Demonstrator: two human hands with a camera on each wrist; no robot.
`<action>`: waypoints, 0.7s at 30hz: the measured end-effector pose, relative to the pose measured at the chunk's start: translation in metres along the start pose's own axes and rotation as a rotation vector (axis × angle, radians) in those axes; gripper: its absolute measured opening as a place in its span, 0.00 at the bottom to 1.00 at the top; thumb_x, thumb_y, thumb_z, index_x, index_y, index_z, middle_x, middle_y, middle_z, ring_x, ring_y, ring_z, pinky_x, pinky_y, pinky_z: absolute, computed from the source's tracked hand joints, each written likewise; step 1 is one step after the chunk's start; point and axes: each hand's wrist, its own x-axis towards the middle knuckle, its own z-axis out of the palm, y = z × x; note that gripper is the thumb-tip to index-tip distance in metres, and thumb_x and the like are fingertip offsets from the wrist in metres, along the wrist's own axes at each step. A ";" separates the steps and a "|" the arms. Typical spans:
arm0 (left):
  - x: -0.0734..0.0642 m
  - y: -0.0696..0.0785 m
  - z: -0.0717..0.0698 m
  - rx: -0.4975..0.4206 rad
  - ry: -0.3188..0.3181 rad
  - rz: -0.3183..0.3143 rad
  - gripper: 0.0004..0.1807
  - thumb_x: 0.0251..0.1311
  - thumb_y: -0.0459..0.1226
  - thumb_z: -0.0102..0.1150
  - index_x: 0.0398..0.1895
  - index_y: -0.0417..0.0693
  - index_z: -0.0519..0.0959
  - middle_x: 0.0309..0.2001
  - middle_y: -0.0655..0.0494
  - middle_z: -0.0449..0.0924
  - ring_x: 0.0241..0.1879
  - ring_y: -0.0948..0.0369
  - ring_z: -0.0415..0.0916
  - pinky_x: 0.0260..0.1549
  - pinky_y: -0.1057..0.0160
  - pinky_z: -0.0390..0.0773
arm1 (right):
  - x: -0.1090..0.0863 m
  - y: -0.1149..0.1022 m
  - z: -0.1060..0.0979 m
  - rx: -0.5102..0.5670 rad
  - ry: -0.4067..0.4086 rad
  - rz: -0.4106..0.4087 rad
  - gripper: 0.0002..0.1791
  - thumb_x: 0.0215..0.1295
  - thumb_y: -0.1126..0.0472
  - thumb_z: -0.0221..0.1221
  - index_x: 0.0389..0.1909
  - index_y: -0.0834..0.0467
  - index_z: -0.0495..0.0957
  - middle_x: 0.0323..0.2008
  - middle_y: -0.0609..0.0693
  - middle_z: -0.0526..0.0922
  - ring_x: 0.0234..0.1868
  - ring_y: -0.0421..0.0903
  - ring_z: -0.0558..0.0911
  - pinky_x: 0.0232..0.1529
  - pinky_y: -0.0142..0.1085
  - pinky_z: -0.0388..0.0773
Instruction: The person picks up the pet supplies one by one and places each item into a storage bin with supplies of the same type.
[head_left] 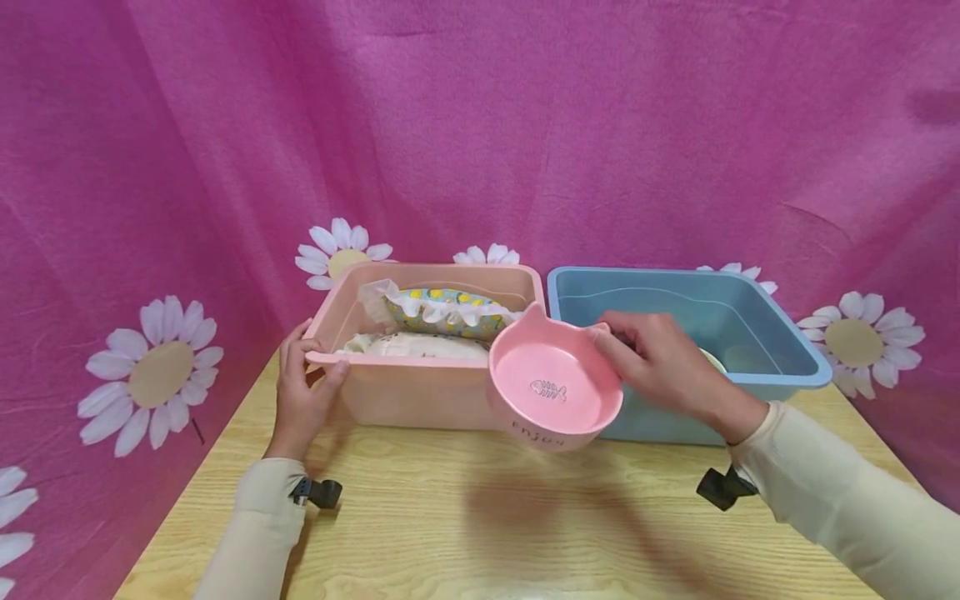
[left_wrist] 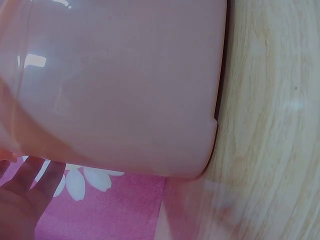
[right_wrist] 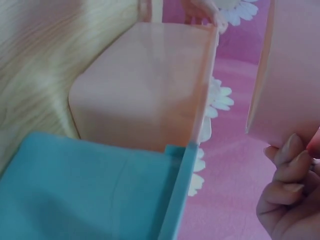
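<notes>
In the head view my right hand (head_left: 660,358) pinches a pink cat-eared pet bowl (head_left: 555,383) by its right side. The bowl tips toward me in front of the bins, showing a fishbone drawing inside and lettering on its outer wall. The right wrist view has its side close up, with curled fingertips (right_wrist: 290,150) against it. My left hand (head_left: 303,387) grips the front left corner of a pink plastic bin (head_left: 420,396), thumb at the rim. Inside that bin lie a blue-and-yellow patterned cloth item with white frill (head_left: 450,312) and a pale cloth item (head_left: 427,346).
A blue plastic bin (head_left: 675,287) stands to the right of the pink one. Behind my right hand, a small pale round edge (head_left: 712,360) shows in it. Wooden tabletop (head_left: 420,517) lies in front; a magenta cloth with daisies (head_left: 480,125) hangs behind.
</notes>
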 end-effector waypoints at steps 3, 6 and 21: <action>0.000 0.001 0.000 0.005 -0.002 0.001 0.22 0.57 0.38 0.62 0.48 0.38 0.65 0.71 0.62 0.54 0.65 0.53 0.61 0.54 0.42 0.72 | 0.003 0.003 -0.003 0.011 0.015 -0.010 0.12 0.69 0.61 0.55 0.24 0.51 0.77 0.14 0.39 0.65 0.16 0.35 0.64 0.14 0.31 0.59; 0.000 0.001 0.000 0.012 -0.006 -0.005 0.22 0.57 0.39 0.62 0.49 0.38 0.65 0.71 0.61 0.54 0.65 0.53 0.61 0.54 0.41 0.71 | 0.006 0.006 -0.006 0.007 0.038 -0.016 0.12 0.69 0.61 0.56 0.24 0.52 0.78 0.14 0.39 0.65 0.17 0.35 0.64 0.15 0.30 0.59; -0.007 0.044 -0.001 0.011 -0.027 -0.028 0.21 0.58 0.35 0.59 0.48 0.31 0.64 0.71 0.46 0.53 0.65 0.50 0.60 0.55 0.41 0.70 | 0.018 0.031 -0.021 -0.079 0.077 0.055 0.11 0.69 0.58 0.55 0.26 0.54 0.80 0.14 0.43 0.66 0.17 0.38 0.65 0.17 0.33 0.61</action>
